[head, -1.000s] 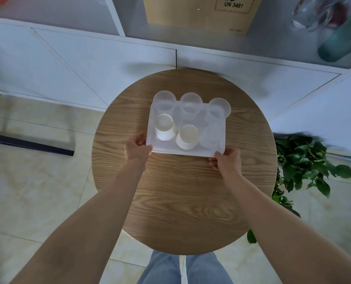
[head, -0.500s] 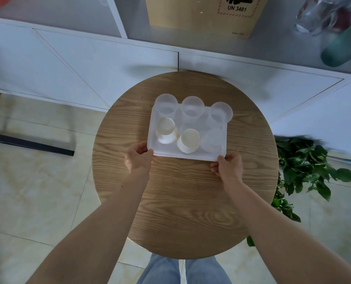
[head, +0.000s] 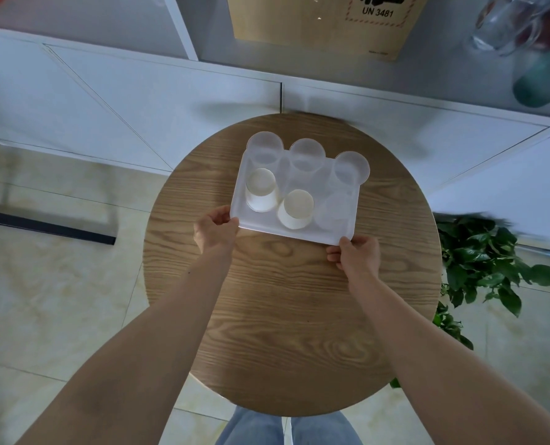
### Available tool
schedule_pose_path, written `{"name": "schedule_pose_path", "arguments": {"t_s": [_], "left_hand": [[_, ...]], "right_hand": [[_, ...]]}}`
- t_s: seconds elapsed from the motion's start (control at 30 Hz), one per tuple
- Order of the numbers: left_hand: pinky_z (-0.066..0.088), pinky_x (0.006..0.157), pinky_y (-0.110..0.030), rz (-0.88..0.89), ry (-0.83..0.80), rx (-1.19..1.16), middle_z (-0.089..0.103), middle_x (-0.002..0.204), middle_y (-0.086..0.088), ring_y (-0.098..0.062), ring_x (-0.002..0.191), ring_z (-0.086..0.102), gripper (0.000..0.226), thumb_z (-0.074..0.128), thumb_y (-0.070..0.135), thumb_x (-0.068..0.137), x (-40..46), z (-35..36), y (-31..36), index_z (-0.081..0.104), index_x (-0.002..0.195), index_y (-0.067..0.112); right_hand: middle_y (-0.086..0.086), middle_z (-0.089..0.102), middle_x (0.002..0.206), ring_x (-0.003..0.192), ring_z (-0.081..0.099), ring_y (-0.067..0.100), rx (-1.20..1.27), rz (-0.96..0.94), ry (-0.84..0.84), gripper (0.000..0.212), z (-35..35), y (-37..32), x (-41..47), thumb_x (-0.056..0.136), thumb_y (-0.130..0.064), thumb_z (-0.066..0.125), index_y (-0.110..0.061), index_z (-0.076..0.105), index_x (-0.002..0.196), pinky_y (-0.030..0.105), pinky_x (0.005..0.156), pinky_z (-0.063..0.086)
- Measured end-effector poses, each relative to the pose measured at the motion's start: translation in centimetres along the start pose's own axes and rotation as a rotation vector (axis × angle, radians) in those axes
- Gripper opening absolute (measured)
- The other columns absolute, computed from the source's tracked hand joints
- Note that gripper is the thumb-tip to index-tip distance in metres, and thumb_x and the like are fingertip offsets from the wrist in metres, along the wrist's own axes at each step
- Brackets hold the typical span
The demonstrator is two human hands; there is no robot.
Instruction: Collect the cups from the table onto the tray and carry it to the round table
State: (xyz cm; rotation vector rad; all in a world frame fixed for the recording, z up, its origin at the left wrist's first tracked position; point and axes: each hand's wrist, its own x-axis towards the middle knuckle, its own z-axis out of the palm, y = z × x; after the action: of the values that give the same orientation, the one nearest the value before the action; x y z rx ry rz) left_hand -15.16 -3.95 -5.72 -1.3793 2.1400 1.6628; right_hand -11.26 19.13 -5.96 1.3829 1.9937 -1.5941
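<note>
A white rectangular tray (head: 302,234) sits over the far half of the round wooden table (head: 286,316). On it stand two white paper cups (head: 261,191) (head: 296,209) and several frosted translucent cups (head: 307,154), one of them at the near right (head: 334,210). My left hand (head: 214,231) grips the tray's near left corner. My right hand (head: 357,255) grips its near right corner. Whether the tray rests fully on the tabletop or hovers just above it is unclear.
White cabinet doors (head: 139,101) stand right behind the table. A shelf above holds a cardboard box (head: 325,20), a glass jug (head: 505,24) and a green bottle (head: 543,78). A leafy plant (head: 485,264) grows at the table's right; tiled floor (head: 42,300) surrounds it.
The tray with its cups has come slightly nearer to me and lower over the table, both hands still holding its near corners.
</note>
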Motion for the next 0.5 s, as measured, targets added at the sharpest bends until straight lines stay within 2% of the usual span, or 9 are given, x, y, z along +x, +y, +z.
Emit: {"name": "schedule_pose_path", "arguments": {"t_s": [0.1, 0.2, 0.5], "left_hand": [[0.06, 0.084, -0.039, 0.007, 0.005, 0.011, 0.072, 0.078, 0.005, -0.023, 0.08, 0.072, 0.028, 0.07, 0.001, 0.078, 0.7, 0.4, 0.6, 0.072, 0.078, 0.029], [0.06, 0.084, -0.04, 0.012, -0.002, 0.017, 0.071, 0.075, 0.005, -0.02, 0.072, 0.067, 0.027, 0.071, 0.001, 0.077, 1.3, 0.9, 0.9, 0.073, 0.077, 0.029], [0.06, 0.087, -0.041, 0.002, -0.025, 0.022, 0.073, 0.08, 0.003, -0.018, 0.074, 0.067, 0.025, 0.074, 0.004, 0.076, 2.2, 1.1, 1.1, 0.073, 0.076, 0.029]], "right_hand": [[0.003, 0.075, 0.069, 0.053, 0.07, 0.012, 0.01, 0.007, 0.005, 0.01, 0.3, -0.7, 0.3, 0.091, -0.013, 0.052, -0.015, 0.05, 0.101, 0.033, 0.07, 0.058], [0.004, 0.075, 0.07, 0.052, 0.069, 0.012, 0.017, 0.009, 0.006, 0.01, 0.5, -1.2, 0.6, 0.092, -0.012, 0.052, -0.015, 0.048, 0.101, 0.031, 0.067, 0.058], [0.004, 0.075, 0.07, 0.054, 0.069, 0.014, 0.038, 0.016, -0.011, 0.007, 0.6, -1.6, 0.8, 0.094, -0.016, 0.052, -0.018, 0.046, 0.096, 0.036, 0.072, 0.059]]}}
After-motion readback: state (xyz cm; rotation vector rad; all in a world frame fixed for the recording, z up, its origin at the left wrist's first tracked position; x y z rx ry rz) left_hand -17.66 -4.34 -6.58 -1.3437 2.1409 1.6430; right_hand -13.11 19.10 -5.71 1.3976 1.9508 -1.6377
